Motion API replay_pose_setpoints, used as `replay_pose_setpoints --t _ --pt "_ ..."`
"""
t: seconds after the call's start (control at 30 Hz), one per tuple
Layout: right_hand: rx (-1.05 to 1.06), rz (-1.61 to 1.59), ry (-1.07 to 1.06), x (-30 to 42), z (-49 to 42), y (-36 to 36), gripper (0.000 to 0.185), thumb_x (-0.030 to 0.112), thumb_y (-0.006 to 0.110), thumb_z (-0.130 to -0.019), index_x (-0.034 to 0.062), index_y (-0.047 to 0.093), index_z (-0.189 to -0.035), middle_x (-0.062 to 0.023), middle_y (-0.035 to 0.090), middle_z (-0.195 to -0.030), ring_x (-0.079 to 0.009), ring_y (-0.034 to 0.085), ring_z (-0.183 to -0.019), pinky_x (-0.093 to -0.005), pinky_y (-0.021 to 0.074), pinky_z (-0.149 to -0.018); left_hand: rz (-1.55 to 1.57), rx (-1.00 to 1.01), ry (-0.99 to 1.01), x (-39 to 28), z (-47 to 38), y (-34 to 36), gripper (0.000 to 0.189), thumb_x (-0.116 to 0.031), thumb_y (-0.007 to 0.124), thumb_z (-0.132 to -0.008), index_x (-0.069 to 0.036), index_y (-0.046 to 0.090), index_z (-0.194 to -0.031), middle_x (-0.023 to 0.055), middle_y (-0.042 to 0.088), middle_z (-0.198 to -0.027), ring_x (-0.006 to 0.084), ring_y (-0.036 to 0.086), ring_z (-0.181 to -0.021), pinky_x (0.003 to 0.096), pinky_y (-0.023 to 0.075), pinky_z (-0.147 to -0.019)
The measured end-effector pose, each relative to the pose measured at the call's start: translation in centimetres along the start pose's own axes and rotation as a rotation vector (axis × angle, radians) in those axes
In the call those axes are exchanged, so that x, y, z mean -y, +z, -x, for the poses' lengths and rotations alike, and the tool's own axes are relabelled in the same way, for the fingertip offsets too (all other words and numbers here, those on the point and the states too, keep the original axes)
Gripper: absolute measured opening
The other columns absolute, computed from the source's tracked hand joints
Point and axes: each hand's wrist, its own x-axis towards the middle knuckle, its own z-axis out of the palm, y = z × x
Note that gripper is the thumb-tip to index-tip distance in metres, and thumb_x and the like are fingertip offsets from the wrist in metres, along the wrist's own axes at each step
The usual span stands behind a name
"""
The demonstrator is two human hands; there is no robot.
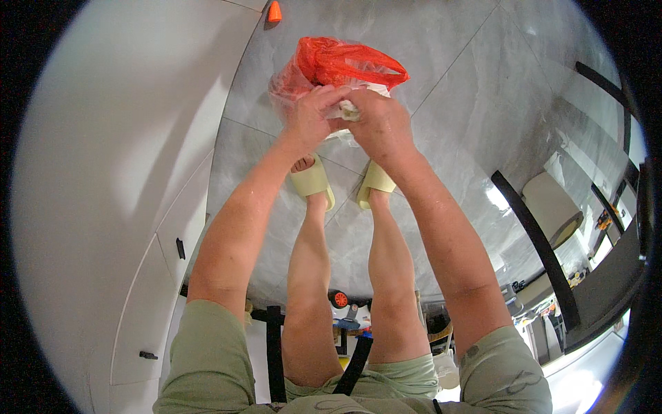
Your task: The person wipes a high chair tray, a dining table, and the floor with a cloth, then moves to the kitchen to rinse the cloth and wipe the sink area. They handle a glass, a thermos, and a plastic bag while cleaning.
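Observation:
Both my hands are together at the near side of a bright red plastic bag (331, 59), whose handle loop reaches to the right. A thin clear plastic bag (283, 93) bulges out beside and under the red one. My left hand (312, 116) grips the clear plastic at its near edge, the thumb and fingers pointing inward. My right hand (384, 121) pinches plastic from the other side, fingertips nearly meeting the left ones. Between the hands shows a crumpled whitish item (349, 110), too hidden to name. The bag's contents are mostly hidden.
Pale yellow slides (312, 178) are on my feet, on grey tile floor (455, 119). White cabinets (139, 300) with black handles line the left side. An orange cone-shaped piece (274, 11) lies at the cabinet's foot. A pale cylinder (553, 209) stands right; behind me sits a toy car (349, 313).

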Motion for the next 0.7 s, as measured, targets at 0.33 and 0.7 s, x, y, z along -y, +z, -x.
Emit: replay_pose_setpoints --t 0.33,0.7 --pt "-0.182 -0.565 0.282 -0.8 1.5 1.1 0.023 0.015 0.068 -0.075 0.0043 0.063 -0.096 -0.0150 0.066 -0.085 -0.0330 0.063 -0.075 -0.0390 0.0490 -0.067 -0.117 -0.021 -0.035 -1.1 -0.5 0.1 0.038 -0.009 0.075 -0.068 -0.009 0.067 -0.105 0.0090 0.059 -0.117 0.0262 0.048 -0.117 0.0378 0.0378 -0.098" --pt "-0.122 -0.719 0.459 3.6 5.9 -3.3 0.021 0.020 0.067 -0.080 0.0010 0.062 -0.087 -0.0107 0.063 -0.073 -0.0204 0.060 -0.067 -0.0332 0.0466 -0.061 0.022 -0.459 -0.615 -11.9 9.6 0.1 0.017 -0.017 0.068 -0.080 -0.002 0.063 -0.085 0.0122 0.050 -0.115 0.0278 0.040 -0.116 0.0376 0.0339 -0.097"
